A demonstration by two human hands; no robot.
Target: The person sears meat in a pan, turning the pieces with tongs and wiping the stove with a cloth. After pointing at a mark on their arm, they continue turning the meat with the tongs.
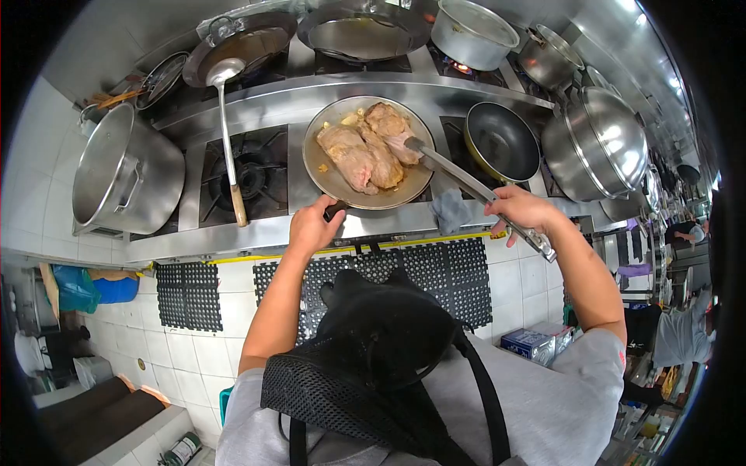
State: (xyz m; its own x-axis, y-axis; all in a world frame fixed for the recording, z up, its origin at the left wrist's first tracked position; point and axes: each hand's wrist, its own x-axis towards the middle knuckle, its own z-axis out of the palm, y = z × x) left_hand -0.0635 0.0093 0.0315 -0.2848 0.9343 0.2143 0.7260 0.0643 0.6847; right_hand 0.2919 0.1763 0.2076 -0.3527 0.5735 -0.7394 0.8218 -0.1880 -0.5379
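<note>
A frying pan (326, 177) sits on the stove in front of me, with large browned pieces of meat (346, 155) and small yellowish bits in it. My left hand (313, 225) is wrapped round the pan's dark handle (335, 210) at the near rim. Metal tongs (466, 180) are in my right hand (522, 211), to the right of the pan. Their tips reach over the rim and rest at the right-hand piece of meat. A grey-blue cloth (451, 212) hangs at the stove edge between pan and right hand.
Left of the pan, a long-handled ladle (225, 124) lies across a burner (250, 175), beside a tall stockpot (128, 171). To the right are a black frying pan (503, 140) and a large steel pot (598, 144). Woks and an aluminium pot (472, 39) over a flame line the back.
</note>
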